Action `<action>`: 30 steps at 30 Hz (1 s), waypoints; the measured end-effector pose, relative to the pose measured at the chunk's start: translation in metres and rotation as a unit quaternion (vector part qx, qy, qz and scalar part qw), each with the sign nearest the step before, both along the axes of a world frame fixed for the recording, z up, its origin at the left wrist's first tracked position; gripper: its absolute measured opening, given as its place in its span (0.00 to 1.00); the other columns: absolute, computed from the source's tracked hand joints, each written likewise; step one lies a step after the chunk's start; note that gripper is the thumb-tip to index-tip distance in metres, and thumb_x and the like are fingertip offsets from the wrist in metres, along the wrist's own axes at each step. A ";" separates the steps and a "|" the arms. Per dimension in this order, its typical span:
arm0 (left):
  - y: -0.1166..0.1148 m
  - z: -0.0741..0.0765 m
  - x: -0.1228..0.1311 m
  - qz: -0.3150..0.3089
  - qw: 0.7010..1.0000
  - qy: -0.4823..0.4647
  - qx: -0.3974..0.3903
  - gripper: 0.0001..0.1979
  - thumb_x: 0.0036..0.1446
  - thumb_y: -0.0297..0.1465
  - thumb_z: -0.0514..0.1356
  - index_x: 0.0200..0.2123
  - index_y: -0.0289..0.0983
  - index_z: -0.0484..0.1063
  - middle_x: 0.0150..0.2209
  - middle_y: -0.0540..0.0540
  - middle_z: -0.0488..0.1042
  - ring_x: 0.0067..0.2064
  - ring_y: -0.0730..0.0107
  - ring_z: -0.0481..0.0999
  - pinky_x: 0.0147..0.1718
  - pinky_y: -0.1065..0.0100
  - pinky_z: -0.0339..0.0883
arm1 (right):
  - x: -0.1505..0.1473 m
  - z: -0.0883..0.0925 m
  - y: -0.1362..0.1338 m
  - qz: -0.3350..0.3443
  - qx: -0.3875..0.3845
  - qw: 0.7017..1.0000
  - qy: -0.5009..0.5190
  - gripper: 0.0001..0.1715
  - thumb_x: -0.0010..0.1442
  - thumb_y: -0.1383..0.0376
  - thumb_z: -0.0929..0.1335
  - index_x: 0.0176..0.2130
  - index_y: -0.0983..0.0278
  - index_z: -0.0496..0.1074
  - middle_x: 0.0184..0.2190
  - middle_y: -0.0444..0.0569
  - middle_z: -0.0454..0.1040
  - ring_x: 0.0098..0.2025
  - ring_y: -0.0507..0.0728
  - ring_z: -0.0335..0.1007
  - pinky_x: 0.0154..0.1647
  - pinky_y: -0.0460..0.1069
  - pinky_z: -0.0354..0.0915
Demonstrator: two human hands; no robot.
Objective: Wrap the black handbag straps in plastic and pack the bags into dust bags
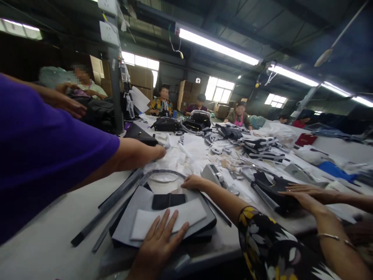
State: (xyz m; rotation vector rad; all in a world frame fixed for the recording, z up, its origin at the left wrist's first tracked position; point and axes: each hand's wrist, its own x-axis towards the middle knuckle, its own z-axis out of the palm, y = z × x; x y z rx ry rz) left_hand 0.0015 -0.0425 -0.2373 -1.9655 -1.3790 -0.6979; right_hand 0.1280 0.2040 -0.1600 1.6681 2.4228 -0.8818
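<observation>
My left hand lies flat with fingers spread on a white padding sheet. Under the sheet is a grey panel with dark edges, and a small black rectangular piece shows just above the sheet. My right hand, below a floral sleeve, reaches to the panel's far edge. Its fingers are bent together beside the end of a dark curved strap; what they pinch, if anything, is hidden.
A co-worker's purple-sleeved arm crosses from the left. Another person's hands rest on a black piece at right. Long dark strips lie left of the panel. A tape dispenser, black bags and scraps cover the table beyond.
</observation>
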 end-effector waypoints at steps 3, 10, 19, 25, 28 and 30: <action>-0.002 0.001 -0.001 0.004 1.000 0.018 -0.011 0.31 0.67 0.21 0.48 0.67 0.53 0.56 0.64 0.48 0.66 0.65 0.56 0.65 0.60 0.56 0.62 | 0.012 -0.002 -0.001 0.000 -0.074 0.994 0.081 0.12 0.66 0.60 0.69 0.42 0.68 0.73 0.36 0.46 0.75 0.33 0.51 0.73 0.33 0.48 0.72; 0.001 0.000 -0.007 -0.008 0.997 0.070 -0.001 0.33 0.65 0.18 0.46 0.68 0.50 0.55 0.66 0.44 0.64 0.64 0.53 0.66 0.58 0.55 0.65 | 0.032 0.002 -0.005 -0.009 -0.078 0.929 0.361 0.25 0.54 0.63 0.77 0.48 0.66 0.68 0.27 0.40 0.74 0.29 0.49 0.74 0.32 0.43 0.69; -0.002 0.017 -0.009 -0.018 0.993 0.113 -0.026 0.32 0.65 0.18 0.46 0.68 0.46 0.54 0.65 0.41 0.66 0.62 0.51 0.69 0.54 0.55 0.71 | 0.054 0.029 -0.049 0.079 0.034 0.876 0.475 0.46 0.52 0.65 0.76 0.66 0.60 0.60 0.39 0.46 0.81 0.42 0.57 0.78 0.50 0.53 0.71; 0.002 0.015 -0.009 -0.016 0.996 0.087 -0.034 0.30 0.67 0.20 0.46 0.68 0.48 0.55 0.65 0.43 0.66 0.63 0.52 0.68 0.55 0.54 0.69 | 0.083 0.015 -0.116 0.223 0.324 0.864 0.313 0.36 0.66 0.72 0.65 0.68 0.56 0.56 0.47 0.49 0.80 0.49 0.58 0.77 0.54 0.53 0.71; 0.004 0.016 -0.009 -0.017 0.995 0.095 -0.036 0.28 0.68 0.21 0.46 0.68 0.47 0.56 0.64 0.42 0.66 0.62 0.52 0.69 0.55 0.53 0.69 | 0.093 0.005 -0.140 0.318 0.377 0.834 0.249 0.35 0.68 0.74 0.59 0.71 0.61 0.50 0.54 0.53 0.77 0.53 0.56 0.76 0.61 0.55 0.66; 0.005 0.018 -0.009 -0.029 0.995 0.090 -0.043 0.27 0.68 0.22 0.45 0.67 0.45 0.57 0.64 0.41 0.66 0.62 0.52 0.69 0.56 0.51 0.68 | 0.098 0.000 -0.152 0.345 0.386 0.831 0.206 0.34 0.69 0.74 0.59 0.70 0.61 0.51 0.56 0.52 0.75 0.58 0.57 0.72 0.67 0.59 0.59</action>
